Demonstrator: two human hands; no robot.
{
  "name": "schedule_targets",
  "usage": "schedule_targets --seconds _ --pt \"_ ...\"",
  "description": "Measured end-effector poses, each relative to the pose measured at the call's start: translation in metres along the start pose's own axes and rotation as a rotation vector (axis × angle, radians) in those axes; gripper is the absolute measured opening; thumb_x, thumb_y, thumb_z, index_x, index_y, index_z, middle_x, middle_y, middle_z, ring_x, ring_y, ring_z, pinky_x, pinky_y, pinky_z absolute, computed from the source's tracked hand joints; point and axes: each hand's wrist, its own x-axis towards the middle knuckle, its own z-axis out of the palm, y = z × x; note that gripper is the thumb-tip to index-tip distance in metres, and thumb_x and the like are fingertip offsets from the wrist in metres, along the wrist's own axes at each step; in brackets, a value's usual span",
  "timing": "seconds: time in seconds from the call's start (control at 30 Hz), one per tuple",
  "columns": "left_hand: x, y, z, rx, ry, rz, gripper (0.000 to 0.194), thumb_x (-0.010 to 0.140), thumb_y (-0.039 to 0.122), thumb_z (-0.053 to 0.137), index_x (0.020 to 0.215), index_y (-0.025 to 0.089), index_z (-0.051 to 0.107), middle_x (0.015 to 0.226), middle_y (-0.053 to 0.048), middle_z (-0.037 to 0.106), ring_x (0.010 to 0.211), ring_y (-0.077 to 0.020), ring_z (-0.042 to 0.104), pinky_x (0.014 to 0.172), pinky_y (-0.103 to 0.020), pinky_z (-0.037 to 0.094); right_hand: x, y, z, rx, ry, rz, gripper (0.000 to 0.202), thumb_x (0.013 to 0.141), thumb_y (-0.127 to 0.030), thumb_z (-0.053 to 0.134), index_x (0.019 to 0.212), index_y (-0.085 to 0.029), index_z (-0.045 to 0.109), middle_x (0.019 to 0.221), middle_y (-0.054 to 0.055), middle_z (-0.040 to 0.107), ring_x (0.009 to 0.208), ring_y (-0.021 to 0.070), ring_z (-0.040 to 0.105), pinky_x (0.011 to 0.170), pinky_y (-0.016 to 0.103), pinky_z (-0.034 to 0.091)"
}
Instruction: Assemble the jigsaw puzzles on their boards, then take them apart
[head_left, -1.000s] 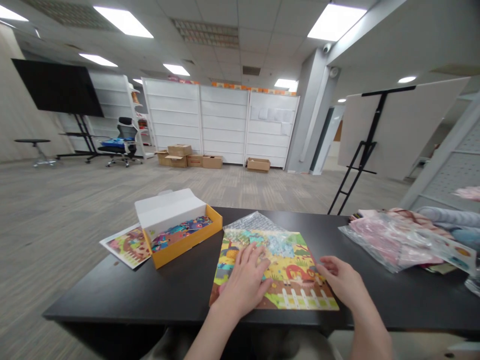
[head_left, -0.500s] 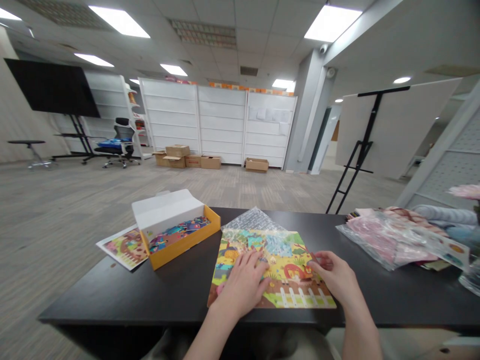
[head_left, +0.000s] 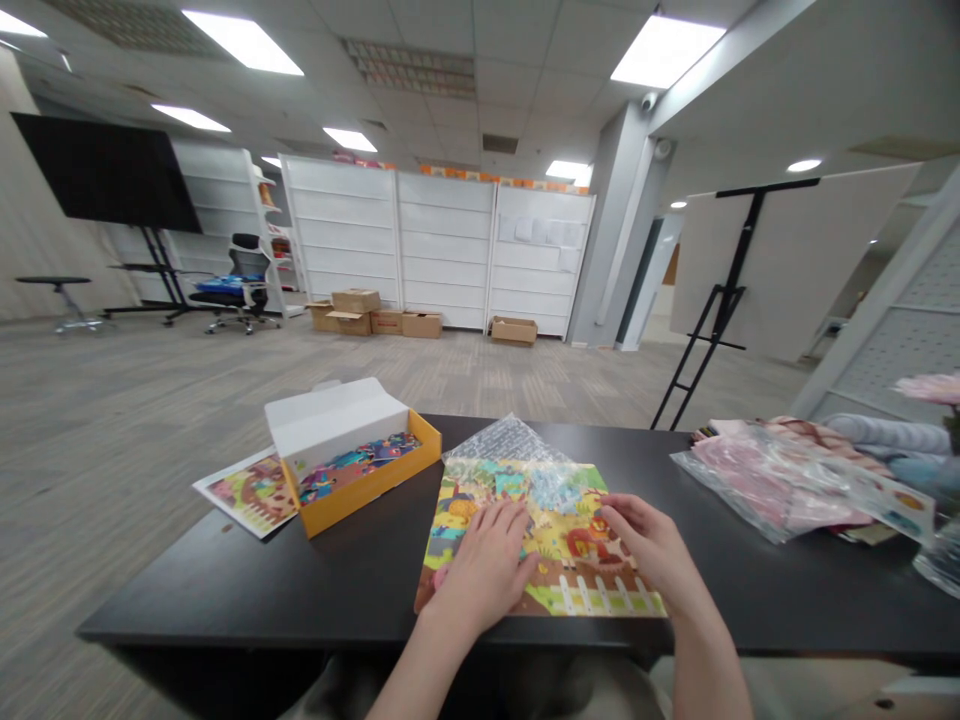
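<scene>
A colourful picture board (head_left: 555, 585) with a printed garden scene and white fence lies on the black table in front of me. Flat on its middle-left rests my left hand (head_left: 489, 550), fingers spread, covering part of the print. Over the board's right side, my right hand (head_left: 649, 540) pinches near a small orange lion-face piece (head_left: 598, 527); its fingertips meet the piece's edge. Whether the piece is card or a sticker, I cannot tell. A clear plastic sheet (head_left: 495, 440) with printed text sticks out from behind the board.
At left stands an open yellow box (head_left: 367, 495) containing colourful pieces. A printed picture card (head_left: 251, 490) lies partly under it, over the table's edge. Plastic-wrapped pink cloth (head_left: 780, 480) is piled at right, beside a pink flower (head_left: 926, 385).
My right hand has moved left and slightly away from me over the board, and the lion-face piece has shifted with it. My left hand has stayed in place.
</scene>
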Motion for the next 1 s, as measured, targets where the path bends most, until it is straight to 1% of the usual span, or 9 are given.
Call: schedule_targets --seconds 0.17,0.33,0.43,0.5,0.57,0.63,0.77,0.83,1.0 --pt "0.001 -0.002 0.002 -0.03 0.094 0.032 0.062 0.096 0.032 0.052 0.153 0.019 0.033 0.156 -0.014 0.041 0.145 -0.0282 0.036 0.119 -0.05 0.033 -0.001 -0.015 0.031 0.023 -0.118 -0.033 0.043 0.076 -0.054 0.071 0.096 -0.016 0.074 0.089 0.01 0.076 0.073 0.0231 0.069 0.057 0.03 0.055" --pt "-0.002 -0.005 0.006 -0.045 0.152 0.052 0.067 0.097 0.034 0.05 0.157 0.02 0.023 0.159 -0.015 0.036 0.148 -0.0287 0.032 0.119 -0.05 0.033 0.013 -0.014 0.059 -0.06 -0.181 -0.137 0.032 0.083 -0.046 0.063 0.091 -0.017 0.072 0.085 0.008 0.075 0.076 0.0214 0.069 0.065 0.031 0.056" --pt "-0.002 -0.005 0.006 -0.037 0.156 0.054 0.069 0.096 0.033 0.05 0.157 0.019 0.022 0.16 -0.016 0.034 0.149 -0.029 0.031 0.119 -0.049 0.033 0.025 -0.012 0.069 -0.033 -0.178 -0.138 0.036 0.083 -0.045 0.06 0.105 -0.019 0.071 0.102 0.01 0.075 0.084 0.0226 0.071 0.069 0.033 0.059" --pt "-0.002 -0.005 0.006 -0.025 0.154 0.052 0.07 0.096 0.032 0.049 0.158 0.017 0.019 0.162 -0.016 0.031 0.15 -0.0292 0.028 0.12 -0.05 0.033 0.029 -0.01 0.065 -0.021 -0.118 -0.149 0.042 0.08 -0.044 0.06 0.115 -0.021 0.068 0.121 0.013 0.071 0.103 0.0252 0.07 0.081 0.037 0.059" --pt "-0.002 -0.005 0.006 -0.007 0.14 0.043 0.07 0.096 0.031 0.049 0.158 0.015 0.019 0.163 -0.017 0.029 0.15 -0.0294 0.027 0.12 -0.05 0.032 0.027 -0.005 0.052 -0.068 -0.039 -0.151 0.046 0.079 -0.044 0.061 0.118 -0.022 0.068 0.126 0.013 0.069 0.112 0.027 0.068 0.091 0.041 0.057" --pt "-0.002 -0.004 0.005 0.012 0.116 0.034 0.07 0.096 0.031 0.05 0.157 0.014 0.022 0.162 -0.017 0.03 0.15 -0.0293 0.027 0.121 -0.049 0.031 0.02 0.002 0.031 -0.157 0.031 -0.127 0.044 0.079 -0.046 0.059 0.113 -0.02 0.07 0.115 0.014 0.074 0.104 0.0281 0.071 0.088 0.041 0.057" --pt "-0.002 -0.003 0.004 0.038 0.05 0.042 0.066 0.094 0.032 0.053 0.154 0.017 0.03 0.16 -0.013 0.036 0.149 -0.0298 0.029 0.122 -0.05 0.029 0.001 0.009 -0.002 -0.394 0.07 0.008 0.029 0.076 -0.045 0.06 0.085 -0.021 0.074 0.088 0.011 0.079 0.078 0.0282 0.075 0.071 0.037 0.058" --pt "-0.002 -0.002 0.004 0.043 0.02 0.036 0.059 0.094 0.032 0.054 0.149 0.018 0.039 0.158 -0.012 0.04 0.148 -0.0306 0.031 0.122 -0.051 0.028 -0.005 0.01 -0.007 -0.471 0.033 0.034 0.027 0.076 -0.043 0.06 0.084 -0.022 0.075 0.087 0.01 0.08 0.078 0.0285 0.075 0.07 0.036 0.057" --pt "-0.001 0.0 0.004 0.031 -0.008 0.012 0.039 0.095 0.033 0.054 0.132 0.02 0.058 0.152 -0.011 0.047 0.145 -0.0296 0.036 0.122 -0.05 0.028 -0.012 0.008 -0.001 -0.518 -0.05 0.053 0.034 0.08 -0.045 0.062 0.101 -0.023 0.075 0.093 0.009 0.08 0.079 0.0268 0.075 0.067 0.032 0.055"
